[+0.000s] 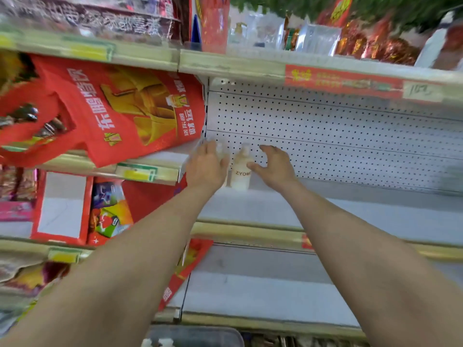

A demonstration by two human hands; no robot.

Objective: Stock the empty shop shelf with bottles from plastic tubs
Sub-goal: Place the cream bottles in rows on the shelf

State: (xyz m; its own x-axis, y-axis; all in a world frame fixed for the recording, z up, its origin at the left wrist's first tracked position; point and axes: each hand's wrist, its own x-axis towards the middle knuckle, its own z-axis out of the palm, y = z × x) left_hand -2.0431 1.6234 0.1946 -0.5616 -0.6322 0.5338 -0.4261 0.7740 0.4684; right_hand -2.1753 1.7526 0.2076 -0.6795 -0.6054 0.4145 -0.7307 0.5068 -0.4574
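A cream-white bottle (pixel 240 172) marked "ZYOM" stands upright at the far left of the white shop shelf (pixel 350 209), against the perforated back panel. My right hand (pixel 271 166) is just right of it, fingers spread, thumb near the bottle's side, holding nothing. My left hand (pixel 206 166) is immediately left of that bottle and wraps around a second bottle (pixel 220 149); only its pale cap and a sliver of its base show past my fingers. The rim of a grey plastic tub (pixel 195 335) shows at the bottom edge, its contents hidden.
A big red printed carton (pixel 112 108) leans on the neighbouring shelf section to the left. The shelf above holds red and clear packages (pixel 313 38). A lower white shelf (pixel 263 296) sits under the one I reach into. Snack boxes (pixel 110 211) fill the lower left.
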